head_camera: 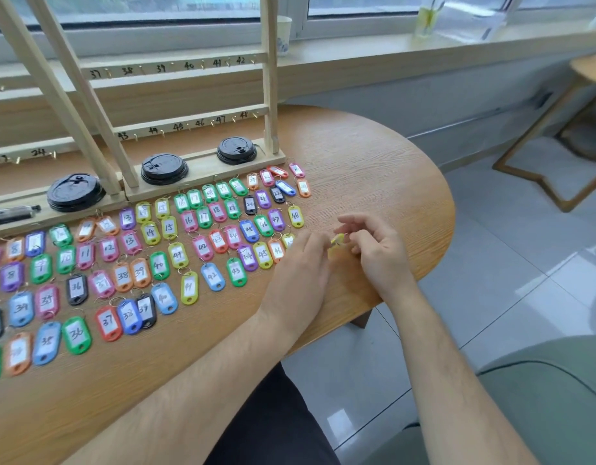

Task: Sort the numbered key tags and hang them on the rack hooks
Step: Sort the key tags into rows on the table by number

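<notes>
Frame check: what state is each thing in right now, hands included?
yellow key tag: held between both hands.
left hand: pinching one end of the tag.
right hand: pinching the other end.
other key tags: lying flat in rows on the table, unhung.
rack hooks: bare where visible.
black lids: stacked on the rack base.

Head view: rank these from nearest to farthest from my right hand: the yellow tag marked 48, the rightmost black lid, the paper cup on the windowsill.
From the right hand, pinching a small yellow tag:
1. Yellow tag 48, just left, on the table.
2. Rightmost black lid, on the rack base, farther back-left.
3. Paper cup, far back on the windowsill.
</notes>
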